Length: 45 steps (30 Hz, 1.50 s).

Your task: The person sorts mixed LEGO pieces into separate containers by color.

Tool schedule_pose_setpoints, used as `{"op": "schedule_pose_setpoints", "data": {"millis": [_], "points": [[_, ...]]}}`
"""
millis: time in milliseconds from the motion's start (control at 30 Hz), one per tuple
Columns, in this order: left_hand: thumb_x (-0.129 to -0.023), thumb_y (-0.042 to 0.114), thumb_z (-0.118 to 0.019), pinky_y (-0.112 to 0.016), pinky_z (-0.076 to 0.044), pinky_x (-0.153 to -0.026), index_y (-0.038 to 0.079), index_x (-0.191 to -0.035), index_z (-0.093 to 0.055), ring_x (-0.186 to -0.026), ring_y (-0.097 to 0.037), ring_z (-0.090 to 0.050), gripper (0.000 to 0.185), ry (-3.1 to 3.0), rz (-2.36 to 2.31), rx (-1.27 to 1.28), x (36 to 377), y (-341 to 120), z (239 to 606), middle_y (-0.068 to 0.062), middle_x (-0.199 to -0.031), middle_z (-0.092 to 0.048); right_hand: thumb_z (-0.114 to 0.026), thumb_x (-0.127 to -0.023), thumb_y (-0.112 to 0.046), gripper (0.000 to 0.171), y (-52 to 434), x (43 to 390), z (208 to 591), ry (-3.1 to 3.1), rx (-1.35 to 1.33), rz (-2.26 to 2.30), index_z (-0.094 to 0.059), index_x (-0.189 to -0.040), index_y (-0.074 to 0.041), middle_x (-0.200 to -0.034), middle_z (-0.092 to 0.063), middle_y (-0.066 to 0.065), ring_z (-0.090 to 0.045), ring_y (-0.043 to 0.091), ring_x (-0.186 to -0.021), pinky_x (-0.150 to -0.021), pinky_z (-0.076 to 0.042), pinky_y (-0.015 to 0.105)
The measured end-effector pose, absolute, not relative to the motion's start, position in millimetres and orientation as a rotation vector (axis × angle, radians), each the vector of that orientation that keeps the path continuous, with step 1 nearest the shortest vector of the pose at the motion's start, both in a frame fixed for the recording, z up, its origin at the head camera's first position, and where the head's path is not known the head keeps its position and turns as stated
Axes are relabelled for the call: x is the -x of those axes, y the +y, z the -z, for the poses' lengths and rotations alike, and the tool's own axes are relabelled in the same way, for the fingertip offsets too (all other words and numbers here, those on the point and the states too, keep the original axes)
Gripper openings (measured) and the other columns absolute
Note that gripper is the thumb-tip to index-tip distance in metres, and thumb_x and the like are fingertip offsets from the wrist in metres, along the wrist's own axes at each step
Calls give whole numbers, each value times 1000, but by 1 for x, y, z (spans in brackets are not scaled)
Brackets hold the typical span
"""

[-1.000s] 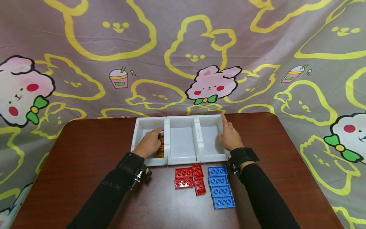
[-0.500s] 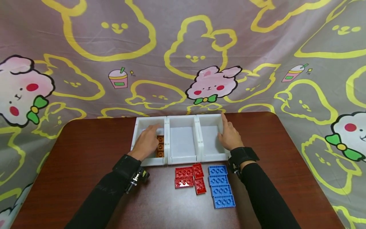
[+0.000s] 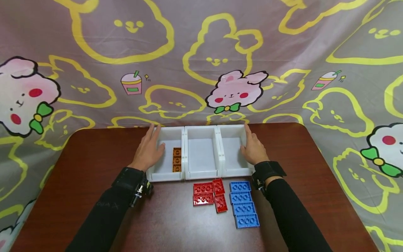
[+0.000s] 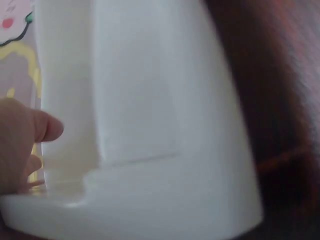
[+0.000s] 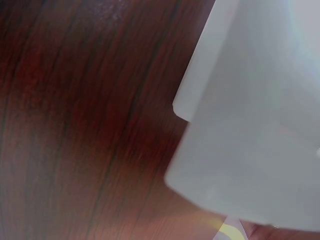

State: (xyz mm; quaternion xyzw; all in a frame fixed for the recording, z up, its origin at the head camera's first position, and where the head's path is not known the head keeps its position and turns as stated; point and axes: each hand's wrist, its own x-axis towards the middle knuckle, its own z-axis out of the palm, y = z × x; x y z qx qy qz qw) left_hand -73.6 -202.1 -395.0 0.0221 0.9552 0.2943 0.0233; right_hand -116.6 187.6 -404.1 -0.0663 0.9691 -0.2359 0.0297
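Left hand: our left hand (image 3: 147,151) lies flat against the outer left wall of the white three-bin tray (image 3: 201,175), fingers straight, thumb over the rim, gripping nothing.
Right hand: our right hand (image 3: 253,151) rests likewise on the tray's outer right wall, fingers extended; the wrist view is too blurred for us to confirm contact.
Orange bricks: orange bricks (image 3: 177,160) sit inside the tray's left bin.
Red bricks: red bricks (image 3: 210,194) lie just in front of the tray.
Blue bricks: blue bricks (image 3: 243,204) lie in a column right of the red ones.
Table: a dark wood table (image 3: 78,168) carries the tray.
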Motion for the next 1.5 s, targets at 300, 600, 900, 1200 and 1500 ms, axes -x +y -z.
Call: {"op": "schedule_pose_setpoints", "data": {"millis": [300, 600, 900, 1200, 1500], "points": [[-106, 19, -55, -67, -38, -112, 7, -169, -12, -143, -56, -40, 77, 2981, -815, -90, 75, -200, 392, -20, -175, -7, -63, -99, -10, 83, 188, 116, 402, 3000, 223, 733, -14, -166, -8, -140, -50, 38, -64, 57, -111, -92, -52, 69], [-105, 20, -58, -65, -42, -108, 6, -168, -14, -135, -54, -49, 79, 3018, -753, -53, 73, -197, 394, -20, -174, -10, -60, -100, -8, 81, 186, 116, 398, 2996, 231, 707, -14, -166, -6, -141, -50, 38, -64, 56, -111, -94, -52, 68], [-105, 22, -59, -65, -43, -108, 7, -168, -13, -135, -53, -49, 79, 3012, -736, -12, 71, -196, 394, -19, -175, -10, -60, -100, -8, 81, 185, 117, 399, 2987, 224, 707, -13, -166, -6, -140, -50, 38, -64, 56, -111, -97, -52, 68], [-105, 23, -59, -67, -42, -108, 9, -169, -15, -136, -54, -49, 79, 3008, -761, 2, 74, -198, 393, -17, -176, -9, -64, -101, -16, 80, 184, 116, 399, 3044, 237, 680, -19, -166, -5, -143, -44, 37, -53, 56, -123, -104, -44, 69], [-104, 21, -61, -68, -45, -104, 8, -168, -19, -132, -55, -51, 78, 3029, -829, -2, 73, -199, 399, -18, -175, -13, -78, -89, -4, 29, 140, 46, 374, 3294, 1155, 704, -72, -118, 0, -109, -69, 20, -63, 38, -101, -83, -49, 51]]}}
